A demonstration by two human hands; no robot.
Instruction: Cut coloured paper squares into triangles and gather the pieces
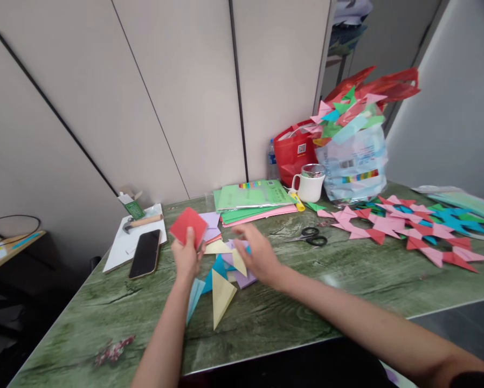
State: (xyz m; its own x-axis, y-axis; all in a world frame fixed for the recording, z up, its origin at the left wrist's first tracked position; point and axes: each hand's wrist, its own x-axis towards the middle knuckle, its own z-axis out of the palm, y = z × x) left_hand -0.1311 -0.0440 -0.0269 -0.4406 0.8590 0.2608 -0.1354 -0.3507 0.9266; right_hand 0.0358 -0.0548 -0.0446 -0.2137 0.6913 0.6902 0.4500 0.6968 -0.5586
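My left hand [186, 257] is closed on a red square of paper [188, 225], with the thumb on its near face. My right hand [260, 256] hovers just right of it over a loose pile of folded papers, its fingers apart and slightly curled, a little blurred. In the pile lie a cream folded triangle [222, 298], a blue folded piece [214, 275], a light blue piece [194, 296] and a purple piece [245, 279]. Part of the pile is hidden by my right hand. Behind the red paper are purple paper squares [210, 220].
Black-handled scissors [312, 236] lie to the right, before joined paper stars [383, 221]. At the back stand paper packs [252, 195], a white mug [310, 186], a red bag [294, 153] and a filled plastic bag [353, 161]. A phone [145, 254] and hammer [145, 221] lie left.
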